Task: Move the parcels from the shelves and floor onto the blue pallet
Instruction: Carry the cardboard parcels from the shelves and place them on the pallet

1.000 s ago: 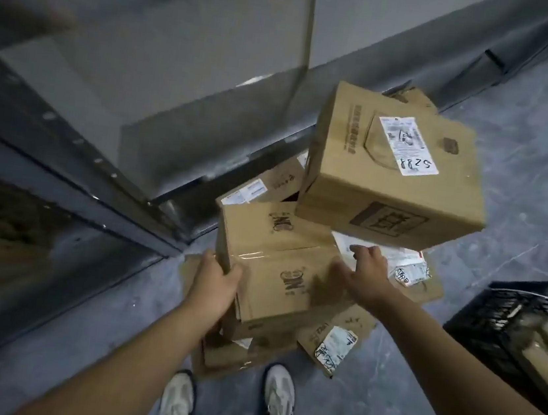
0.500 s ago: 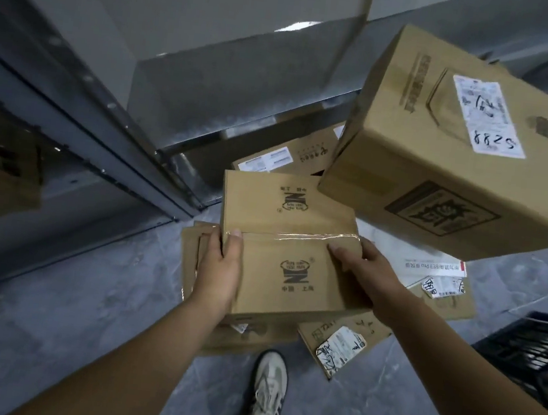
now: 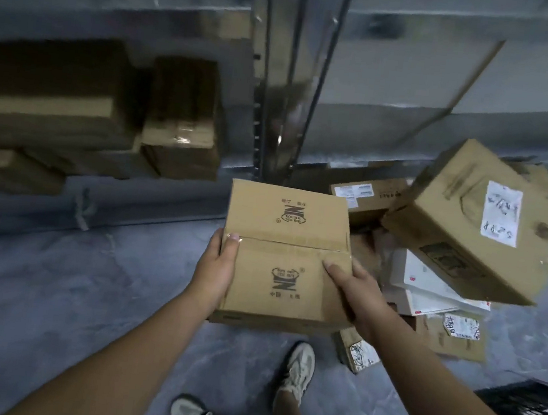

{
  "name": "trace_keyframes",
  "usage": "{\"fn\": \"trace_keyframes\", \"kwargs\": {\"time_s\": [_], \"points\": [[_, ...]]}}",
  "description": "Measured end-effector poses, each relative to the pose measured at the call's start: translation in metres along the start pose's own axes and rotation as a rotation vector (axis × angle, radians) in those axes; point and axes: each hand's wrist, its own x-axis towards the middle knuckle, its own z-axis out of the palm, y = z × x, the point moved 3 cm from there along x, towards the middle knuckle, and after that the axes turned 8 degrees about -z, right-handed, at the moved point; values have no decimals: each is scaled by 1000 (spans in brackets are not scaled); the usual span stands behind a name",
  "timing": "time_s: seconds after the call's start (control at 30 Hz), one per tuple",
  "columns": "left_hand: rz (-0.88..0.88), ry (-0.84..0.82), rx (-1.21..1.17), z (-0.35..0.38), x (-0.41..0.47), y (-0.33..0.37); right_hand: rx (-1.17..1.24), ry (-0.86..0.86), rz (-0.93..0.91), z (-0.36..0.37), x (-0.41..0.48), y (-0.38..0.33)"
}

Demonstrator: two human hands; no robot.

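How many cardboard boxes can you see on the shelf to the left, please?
3: a large box at far left, a smaller taped box right beside it, and a flat box under the large one. The view is blurred, so others may be hidden.

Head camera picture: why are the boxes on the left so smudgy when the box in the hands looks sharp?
In the head view, the shelf boxes are smeared by motion blur and sit in dim shadow. The held box, gripped by the left hand and right hand, is crisp enough to show its logo. A small glint marks the metal upright.
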Motion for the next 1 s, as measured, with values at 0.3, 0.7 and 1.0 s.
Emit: {"fn": "trace_keyframes", "kwargs": {"time_s": [0.3,0.7,1.0], "points": [[60,244,-302,-248,-117,-12,-195,-276,-223,195,-138,-124],[161,758,-684,-536,-270,-119,-397,-793,-495,496,-335,-199],[84,1001,-920,-663,-316,-174,-571,-1123,-640,685,-420,-224]]}}
